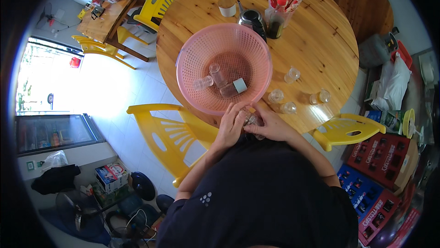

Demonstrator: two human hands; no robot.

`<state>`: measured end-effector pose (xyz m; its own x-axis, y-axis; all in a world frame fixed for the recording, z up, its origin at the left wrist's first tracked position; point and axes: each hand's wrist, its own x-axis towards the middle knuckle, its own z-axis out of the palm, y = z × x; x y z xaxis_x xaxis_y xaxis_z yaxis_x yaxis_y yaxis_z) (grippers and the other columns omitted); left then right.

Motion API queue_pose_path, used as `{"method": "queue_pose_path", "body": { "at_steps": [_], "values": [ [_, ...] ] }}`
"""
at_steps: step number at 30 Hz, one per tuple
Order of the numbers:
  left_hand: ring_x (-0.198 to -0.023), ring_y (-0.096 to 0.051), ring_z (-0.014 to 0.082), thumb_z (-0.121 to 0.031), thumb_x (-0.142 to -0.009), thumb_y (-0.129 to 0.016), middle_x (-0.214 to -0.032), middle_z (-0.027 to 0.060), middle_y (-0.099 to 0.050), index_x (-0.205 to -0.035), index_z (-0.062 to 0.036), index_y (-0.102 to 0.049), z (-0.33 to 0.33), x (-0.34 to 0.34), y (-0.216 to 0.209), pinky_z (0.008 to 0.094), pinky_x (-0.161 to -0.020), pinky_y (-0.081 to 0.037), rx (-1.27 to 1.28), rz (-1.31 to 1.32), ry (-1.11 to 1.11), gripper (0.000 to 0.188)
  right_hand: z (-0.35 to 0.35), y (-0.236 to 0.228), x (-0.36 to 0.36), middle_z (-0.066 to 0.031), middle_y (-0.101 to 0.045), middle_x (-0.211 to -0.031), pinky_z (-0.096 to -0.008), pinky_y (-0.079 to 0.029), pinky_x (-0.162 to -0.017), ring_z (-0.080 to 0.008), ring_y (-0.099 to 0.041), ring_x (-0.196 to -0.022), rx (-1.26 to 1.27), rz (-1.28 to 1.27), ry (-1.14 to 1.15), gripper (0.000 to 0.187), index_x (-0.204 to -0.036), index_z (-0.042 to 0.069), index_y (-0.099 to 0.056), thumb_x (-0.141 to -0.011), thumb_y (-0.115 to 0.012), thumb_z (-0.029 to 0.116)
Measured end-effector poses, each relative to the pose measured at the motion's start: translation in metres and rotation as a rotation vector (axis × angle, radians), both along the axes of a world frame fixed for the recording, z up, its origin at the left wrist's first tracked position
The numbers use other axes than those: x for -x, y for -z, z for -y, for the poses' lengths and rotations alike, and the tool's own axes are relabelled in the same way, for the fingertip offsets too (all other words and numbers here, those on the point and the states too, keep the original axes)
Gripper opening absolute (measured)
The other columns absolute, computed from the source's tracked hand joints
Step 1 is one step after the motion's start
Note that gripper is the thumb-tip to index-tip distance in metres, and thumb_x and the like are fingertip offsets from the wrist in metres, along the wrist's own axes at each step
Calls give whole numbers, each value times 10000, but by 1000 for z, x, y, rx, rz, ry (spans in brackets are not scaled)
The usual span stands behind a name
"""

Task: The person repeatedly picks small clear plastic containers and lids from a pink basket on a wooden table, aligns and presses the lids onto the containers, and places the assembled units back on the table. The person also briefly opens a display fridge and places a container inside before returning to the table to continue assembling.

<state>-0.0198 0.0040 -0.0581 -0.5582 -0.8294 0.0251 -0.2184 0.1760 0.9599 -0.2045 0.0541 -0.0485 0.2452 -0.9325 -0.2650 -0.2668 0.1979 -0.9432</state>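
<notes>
L hand (232, 122) (head view, the only one) is partly curled, fingers angled over the near rim of the pink plastic basket (189, 58), w/ a small clear jar (251, 119) pinched btw it and the R hand (270, 127). R hand is likewise half-closed, thumb toward the other hand, gripping the same jar from its R side. Fingers hide much of it, so can't tell exact grip or whether there's a lid; glass or plastic, also n/a.

Key relation: held jar sits just beyond the basket's near rim, on the torso side, a bit R of its centre. Its long axis seems to slant from that rim back toward the torso and slightly R, though partly covered. Basket's mouth lies straight ahead of both hands, L hand nearer its middle.

Inside basket: two clear bottles (218, 75) (203, 83) lying down, plus a white-capped clear jar (233, 88) on its side.

R of basket, on the round wooden table (316, 42): four clear jars (292, 75) (276, 96) (288, 107) (320, 97), well within the R hand's side, i.e. R hand is nearer to all four.
</notes>
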Motion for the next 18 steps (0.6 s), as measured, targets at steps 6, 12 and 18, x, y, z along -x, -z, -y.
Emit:
{"method": "queue_pose_path", "body": {
  "at_steps": [6,12,18],
  "values": [
    [-1173,-533,283,-266,-968,-514,-1314,186,-533,-1404,11,-435,-2,-12,-4,360,-1007,-405,-118,-27,231,523,-13,9,-4,-201,-646,-985,-380,-508,-760,-295,-657,-864,46,49,23,894,-1425,12,-318,-842,-678,586],
    [-1322,-465,377,-474,-933,-590,-1384,268,-485,-1455,27,-340,-3,-17,-6,426,-1089,-357,-74,39,361,766,-26,24,-7,-250,-606,-1170,-419,-489,-904,-374,-630,-1044,13,-29,28,956,-1498,30,-225,-851,-672,574],
    [-1352,-426,339,-410,-934,-617,-1463,241,-406,-1506,26,-246,-2,-5,-18,413,-1101,-336,-230,-105,293,809,-18,10,-9,-224,-578,-1249,-429,-470,-951,-353,-594,-1132,-36,348,151,943,-1490,48,-252,-821,-750,488]
  ]
}}
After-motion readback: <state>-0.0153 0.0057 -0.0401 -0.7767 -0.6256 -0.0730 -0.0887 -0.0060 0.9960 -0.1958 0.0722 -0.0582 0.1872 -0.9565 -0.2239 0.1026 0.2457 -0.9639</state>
